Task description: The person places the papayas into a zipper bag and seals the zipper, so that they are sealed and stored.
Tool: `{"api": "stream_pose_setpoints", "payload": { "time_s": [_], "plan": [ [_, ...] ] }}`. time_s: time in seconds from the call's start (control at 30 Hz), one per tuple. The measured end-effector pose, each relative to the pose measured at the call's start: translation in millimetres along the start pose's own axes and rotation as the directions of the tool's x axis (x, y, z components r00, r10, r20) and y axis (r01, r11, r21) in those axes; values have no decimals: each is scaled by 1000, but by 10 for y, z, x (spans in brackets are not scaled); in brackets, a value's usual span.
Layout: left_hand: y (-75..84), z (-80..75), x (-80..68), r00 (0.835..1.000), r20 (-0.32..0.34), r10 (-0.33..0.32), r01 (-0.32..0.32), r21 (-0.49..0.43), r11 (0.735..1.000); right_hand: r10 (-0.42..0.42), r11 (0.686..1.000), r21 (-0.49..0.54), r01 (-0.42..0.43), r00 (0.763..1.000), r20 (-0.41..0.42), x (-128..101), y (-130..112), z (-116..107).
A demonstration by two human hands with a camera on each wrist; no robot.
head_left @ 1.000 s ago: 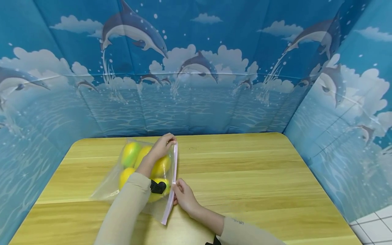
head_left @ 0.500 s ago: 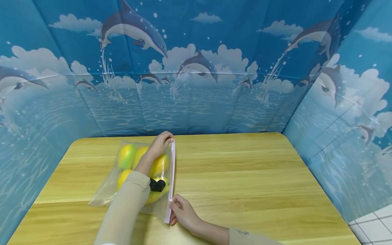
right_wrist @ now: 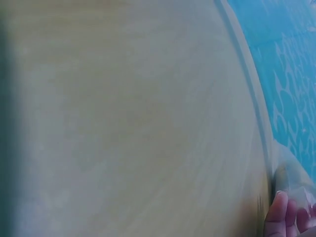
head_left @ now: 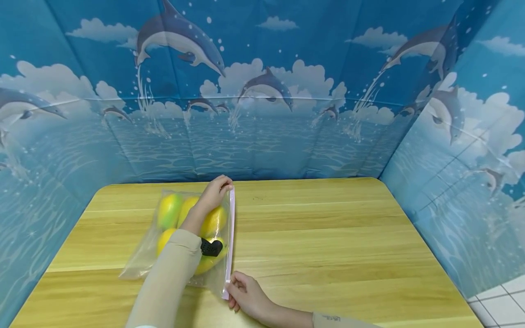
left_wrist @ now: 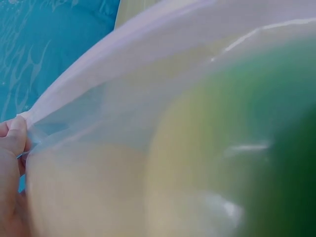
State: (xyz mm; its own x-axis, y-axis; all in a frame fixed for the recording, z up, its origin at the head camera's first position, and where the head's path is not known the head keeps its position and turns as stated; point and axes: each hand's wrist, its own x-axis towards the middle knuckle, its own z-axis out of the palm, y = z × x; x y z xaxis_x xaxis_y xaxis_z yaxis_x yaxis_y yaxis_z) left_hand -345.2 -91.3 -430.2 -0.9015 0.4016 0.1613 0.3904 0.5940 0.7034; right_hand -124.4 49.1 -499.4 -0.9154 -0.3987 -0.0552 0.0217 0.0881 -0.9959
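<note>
A clear zip bag (head_left: 141, 260) with a pale pink zip strip (head_left: 231, 228) along its right edge lies on the table. Inside are several yellow-green mangoes (head_left: 169, 210), partly covered by the left forearm. My left hand (head_left: 214, 192) pinches the strip's far end; the left wrist view also shows these fingers (left_wrist: 15, 138) on the bag's corner. Near the strip's close end, my right hand (head_left: 248, 294) pinches the small whitish slider (head_left: 227, 281) between thumb and curled fingers. Only its fingertips (right_wrist: 277, 212) show in the right wrist view.
The wooden table (head_left: 328, 237) has rounded far corners. A blue dolphin-print curtain (head_left: 262, 136) hangs behind it and along both sides. White floor tiles (head_left: 500, 303) show at the lower right. A black wrist device (head_left: 211, 248) sits at the left wrist.
My right hand has slid along the strip toward the near end, taking the slider with it. The left hand and bag have shifted slightly left, and the left hand keeps its pinch.
</note>
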Motion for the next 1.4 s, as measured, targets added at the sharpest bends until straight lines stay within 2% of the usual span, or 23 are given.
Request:
{"api": "stream_pose_setpoints", "payload": {
  "time_s": [0.23,0.5,0.67,0.8,0.97,1.2,1.4],
  "plan": [
    [-14,17,-1,1000,-9,-1,1,-6,1000,44,999,-8,-44,999,11,-43,1,-23],
    [-7,51,0,1000,-10,-18,18,-16,1000,35,993,-118,-33,999,13,1,-21,-107],
    [-4,65,-2,1000,3,-15,15,-19,1000,62,989,-131,-68,997,-50,157,-86,-224],
    [-22,71,-4,1000,2,-15,15,-10,1000,79,994,-64,-90,985,-152,372,-224,-365],
    [-58,85,0,1000,-7,0,0,-7,1000,48,999,36,-40,970,-237,618,-382,-504],
    [-73,97,-10,999,-26,25,-25,4,1000,21,986,164,17,973,-228,848,-132,-565],
    [-50,100,-31,1000,-24,17,-17,21,1000,52,974,228,0,974,-219,905,-51,-532]
  ]
}}
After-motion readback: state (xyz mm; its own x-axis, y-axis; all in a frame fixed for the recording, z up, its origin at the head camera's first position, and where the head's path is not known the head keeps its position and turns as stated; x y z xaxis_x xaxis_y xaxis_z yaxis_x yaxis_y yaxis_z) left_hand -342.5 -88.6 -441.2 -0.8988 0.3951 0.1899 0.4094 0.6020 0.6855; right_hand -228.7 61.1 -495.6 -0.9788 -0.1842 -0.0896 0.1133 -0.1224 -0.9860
